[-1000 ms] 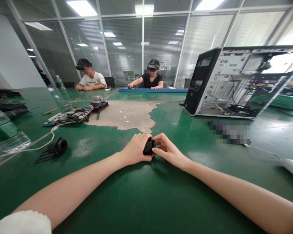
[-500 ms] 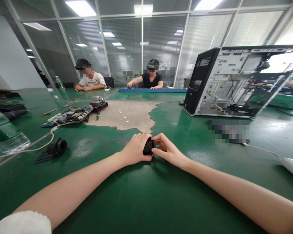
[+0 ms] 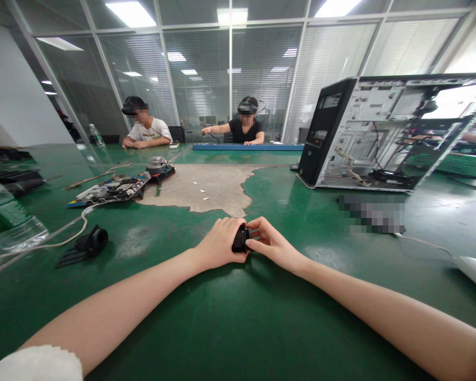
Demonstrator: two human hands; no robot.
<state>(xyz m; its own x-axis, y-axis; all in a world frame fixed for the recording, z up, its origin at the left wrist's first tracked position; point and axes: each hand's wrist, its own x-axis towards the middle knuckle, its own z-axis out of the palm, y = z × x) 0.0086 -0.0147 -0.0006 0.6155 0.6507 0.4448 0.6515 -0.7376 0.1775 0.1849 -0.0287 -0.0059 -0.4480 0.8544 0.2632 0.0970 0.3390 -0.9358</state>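
A small black plastic part (image 3: 240, 241) is held between my hands just above the green table (image 3: 206, 328); its exact kind cannot be made out. My left hand (image 3: 221, 241) wraps round it from the left, fingers closed and mostly hiding it. From the right, the thumb and fingertips of my right hand (image 3: 267, 239) pinch a dark round-edged piece at its right side. Whether the two pieces are joined, I cannot tell. To the left lies another black plastic part (image 3: 91, 242) with a round end and flat prongs.
At left are a water bottle (image 3: 11, 217), a circuit board (image 3: 113, 189) and a heatsink fan (image 3: 158, 166). An open computer case (image 3: 365, 132) stands at right. Two people sit across the table behind a blue bar (image 3: 246, 147). A white cable (image 3: 424, 242) runs at right.
The black part and my right fingertips have turned very slightly; both hands stay in place. Across the table, one person's outstretched hand has moved left.
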